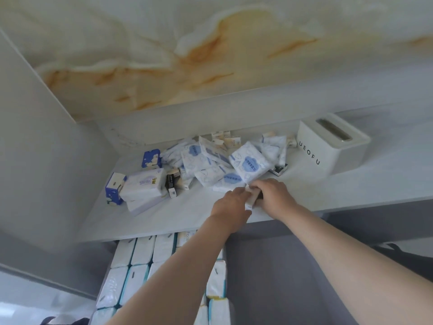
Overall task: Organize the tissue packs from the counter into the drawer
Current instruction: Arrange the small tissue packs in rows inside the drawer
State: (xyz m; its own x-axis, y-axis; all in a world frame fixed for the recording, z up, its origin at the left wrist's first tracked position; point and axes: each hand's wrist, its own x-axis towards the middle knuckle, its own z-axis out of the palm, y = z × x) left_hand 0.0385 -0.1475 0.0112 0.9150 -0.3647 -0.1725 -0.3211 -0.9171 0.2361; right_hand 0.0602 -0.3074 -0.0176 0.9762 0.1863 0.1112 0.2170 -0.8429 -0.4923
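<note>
A heap of white-and-blue tissue packs (210, 163) lies on the pale counter (178, 212) toward the back. Larger packs (143, 185) sit at its left with dark blue ones (113, 188). My left hand (230, 204) and my right hand (274, 193) meet near the counter's front edge, both gripping a small white tissue pack (250, 199) between them. Below the counter, the open drawer (225, 254) holds rows of white tissue packs (131, 273), partly hidden by my left forearm.
A white tissue box marked UEOFU (328, 146) stands at the back right of the counter. A small dark object (280, 170) lies by the heap. A grey cabinet wall (46, 160) closes the left side. Marble wall behind.
</note>
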